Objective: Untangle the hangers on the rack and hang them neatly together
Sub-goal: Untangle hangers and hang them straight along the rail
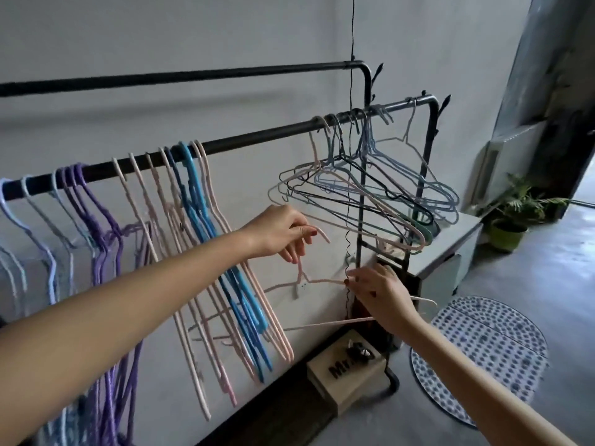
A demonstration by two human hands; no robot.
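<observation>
Grey wall [225,33] behind. Black cord [352,33] hangs down wall. Wooden box [346,379] marked "Mr." on grey floor [547,268], near right. Round dotted mat [483,355] right of box. White cabinet [450,252] far right; potted plant [512,220] beyond.

Matt black metal rack [257,136] carries thin coated-wire hangers [193,220]; the floor [531,268] looks like smooth grey concrete.

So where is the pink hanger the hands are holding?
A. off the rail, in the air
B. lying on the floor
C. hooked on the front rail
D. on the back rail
A: the pink hanger is below the front rail, its hook in the left hand and its shoulder in the right hand.
</observation>
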